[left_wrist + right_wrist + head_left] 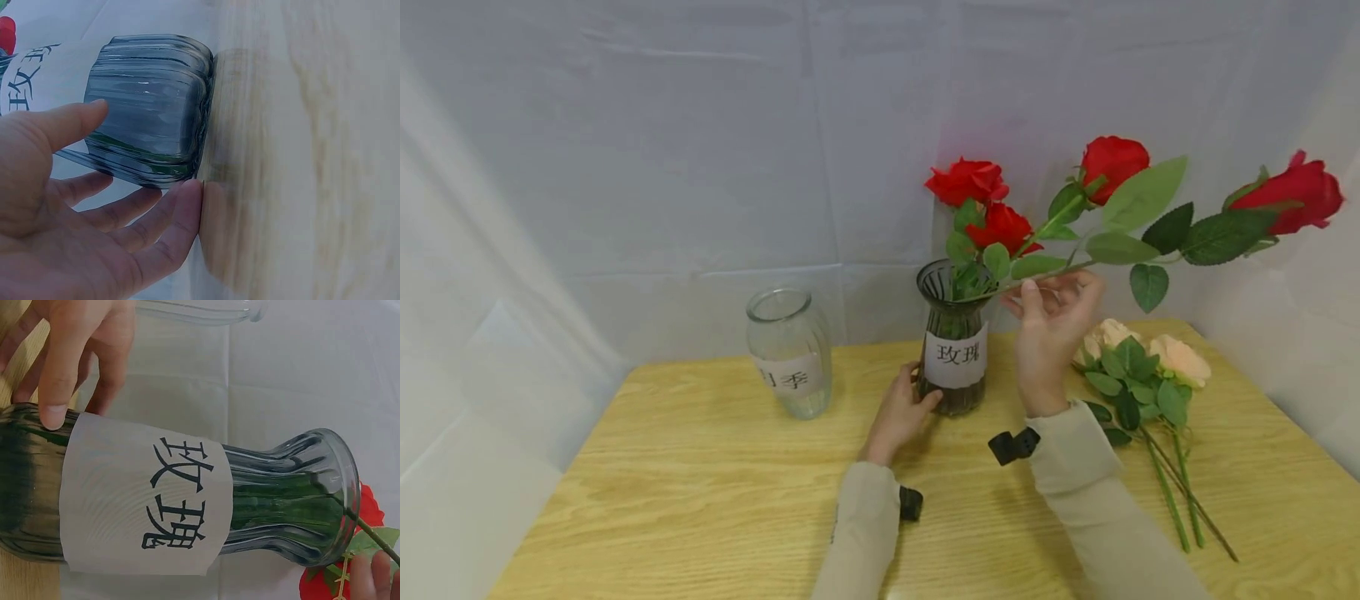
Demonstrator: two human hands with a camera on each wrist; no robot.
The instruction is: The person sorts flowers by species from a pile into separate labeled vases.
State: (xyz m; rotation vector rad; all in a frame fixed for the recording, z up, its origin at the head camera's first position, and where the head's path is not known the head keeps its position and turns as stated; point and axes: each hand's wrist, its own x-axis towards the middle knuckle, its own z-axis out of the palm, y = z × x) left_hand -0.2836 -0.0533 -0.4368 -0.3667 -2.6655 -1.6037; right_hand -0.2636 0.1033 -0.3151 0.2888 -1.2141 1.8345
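Observation:
A dark ribbed glass vase point(952, 403) with a white paper label point(119, 500) stands upright near the back of the table. My left hand point(898, 417) holds it low down, thumb on the front, fingers round the side. Two red roses point(967, 181) rise from its mouth, and another red rose point(1114, 167) leans right on a stem running down toward it. With thumb and fingers my right hand point(1052, 337) pinches the stem of a long red rose point(1296, 198), whose lower end is at the vase mouth. Only fingertips of that hand show in the right wrist view.
A clear glass vase point(792, 329), also labelled, stands to the left. Peach roses point(1182, 360) with leaves lie on the table point(700, 500) at the right, their stems point(1167, 492) pointing toward me. White sheeting point(700, 167) hangs behind the table.

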